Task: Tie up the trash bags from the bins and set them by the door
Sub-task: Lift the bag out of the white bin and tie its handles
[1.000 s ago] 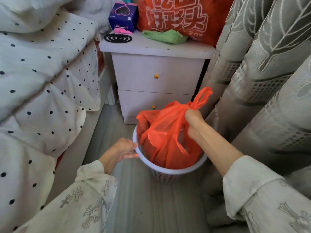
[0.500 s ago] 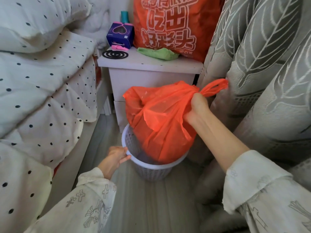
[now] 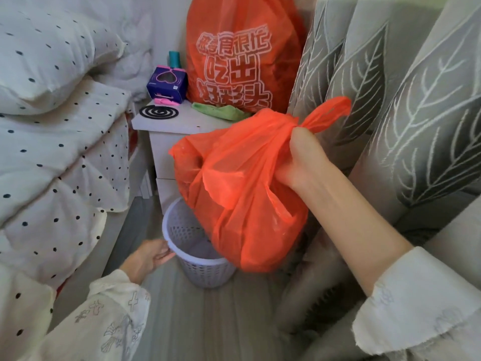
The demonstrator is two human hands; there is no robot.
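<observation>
A full orange trash bag [image 3: 242,194] hangs in the air above and to the right of a small pale lilac mesh bin [image 3: 197,261] on the floor. My right hand [image 3: 302,157] is clenched around the bag's gathered neck, with the bag's orange tail sticking out past my fist. The bag is clear of the bin and hides its right rim. My left hand [image 3: 151,256] rests on the bin's near left rim, thumb and fingers pinching its edge. The bin's inside shows no contents.
A white nightstand [image 3: 166,142] behind the bin carries a large printed orange bag [image 3: 242,61], a purple box [image 3: 168,84], a green cloth and a black coil. A polka-dot duvet [image 3: 57,162] fills the left; grey leaf-pattern curtains [image 3: 390,100] fill the right. A narrow strip of floor runs between.
My right hand has lifted the orange bag up out of the bin and toward me. My left hand stayed on the bin's rim, and the bin stayed on the floor.
</observation>
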